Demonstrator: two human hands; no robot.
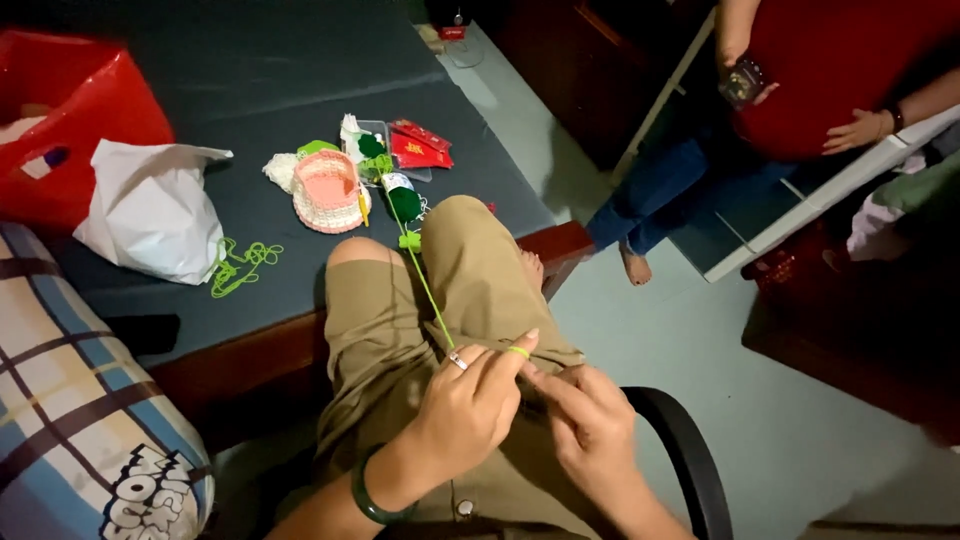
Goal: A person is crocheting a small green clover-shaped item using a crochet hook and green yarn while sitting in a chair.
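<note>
A single head-worn camera looks steeply down and forward, close over the fingers (500,365); past them it takes in the bed (250,90) and floor (700,330).

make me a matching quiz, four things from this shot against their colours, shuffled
Things:
1. yarn strand running to the left hand
2. crocheted basket
3. crumpled bag
4. bangle on the left wrist

Colours:
A. white
B. dark green
C. bright green
D. pink

Pairs: 1-C, 2-D, 3-A, 4-B
</note>
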